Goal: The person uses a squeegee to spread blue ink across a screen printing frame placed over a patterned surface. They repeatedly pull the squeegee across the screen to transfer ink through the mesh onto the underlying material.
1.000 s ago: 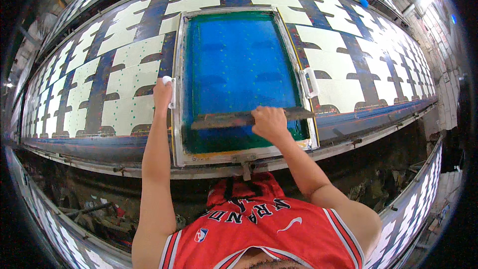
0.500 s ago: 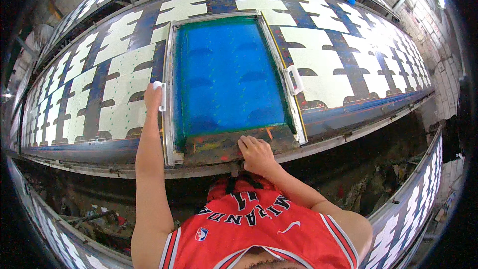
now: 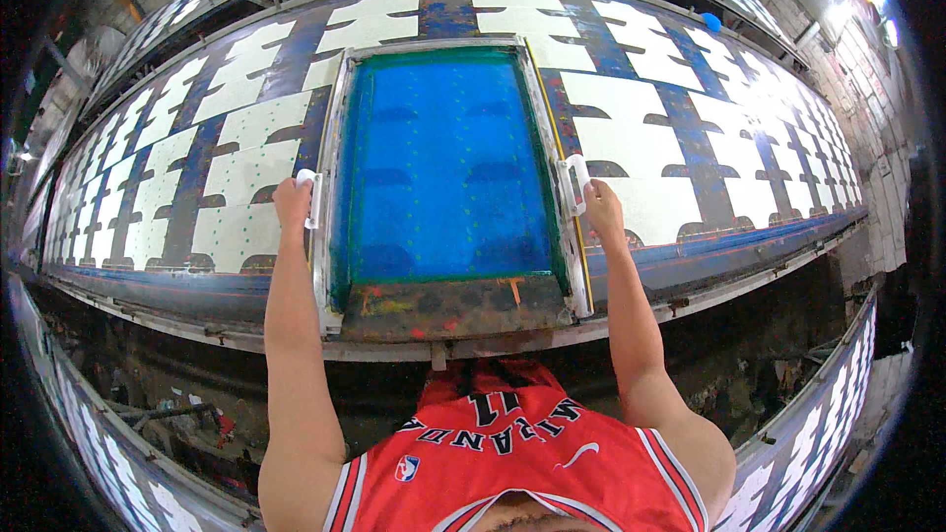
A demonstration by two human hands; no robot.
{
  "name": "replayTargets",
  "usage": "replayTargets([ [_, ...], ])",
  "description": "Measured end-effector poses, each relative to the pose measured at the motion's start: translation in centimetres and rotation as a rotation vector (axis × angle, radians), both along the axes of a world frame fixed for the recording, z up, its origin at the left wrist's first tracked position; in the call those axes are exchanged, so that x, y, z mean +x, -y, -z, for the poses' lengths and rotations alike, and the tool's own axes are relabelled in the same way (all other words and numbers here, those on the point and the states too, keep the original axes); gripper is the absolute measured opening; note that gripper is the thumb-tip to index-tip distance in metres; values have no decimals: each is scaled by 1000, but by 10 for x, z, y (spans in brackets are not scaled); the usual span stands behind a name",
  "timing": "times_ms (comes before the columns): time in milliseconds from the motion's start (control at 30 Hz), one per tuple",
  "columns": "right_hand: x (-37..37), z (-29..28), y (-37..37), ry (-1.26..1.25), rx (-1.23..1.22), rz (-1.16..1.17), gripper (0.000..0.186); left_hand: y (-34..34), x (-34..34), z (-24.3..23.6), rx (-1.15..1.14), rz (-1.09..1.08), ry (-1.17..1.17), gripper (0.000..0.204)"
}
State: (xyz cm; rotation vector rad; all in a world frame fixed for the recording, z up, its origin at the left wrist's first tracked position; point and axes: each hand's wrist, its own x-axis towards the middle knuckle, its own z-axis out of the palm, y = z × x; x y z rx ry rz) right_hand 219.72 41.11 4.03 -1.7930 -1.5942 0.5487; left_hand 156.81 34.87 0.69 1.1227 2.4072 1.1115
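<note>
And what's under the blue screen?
Dark curved patches show faintly through the blue screen, like those among the pale pieces beside it. The board at its near end hides whatever lies directly beneath.

Red jersey (image 3: 473,481): arched blk lettering (image 3: 503,441), 2-digit no. (image 3: 482,410), 2 logos (image 3: 406,469).

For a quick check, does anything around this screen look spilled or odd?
No obvious spill. The dark board at the near end of the blue screen has stray red, orange and yellow smears; a lone blue object at the far side of the table looks out of place.
</note>
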Motion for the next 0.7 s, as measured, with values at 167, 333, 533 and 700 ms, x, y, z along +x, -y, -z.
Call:
replayTargets([
  [167, 1, 27, -41, 35, -101, -20, 43, -2, -5, 2, -39, 28, -122, 30],
  [333, -10, 28, -54, -300, -263, 101, 44, -1, -7, 8, -47, 27, -63, 33],
  [533, -26, 20, -48, 179, -58, 150, 46, -1, -6, 10, -17, 43, -140, 32],
  [700, -31, 15, -43, 161, -62, 170, 47, 0, -4, 1, -39, 28, -23, 29],
])
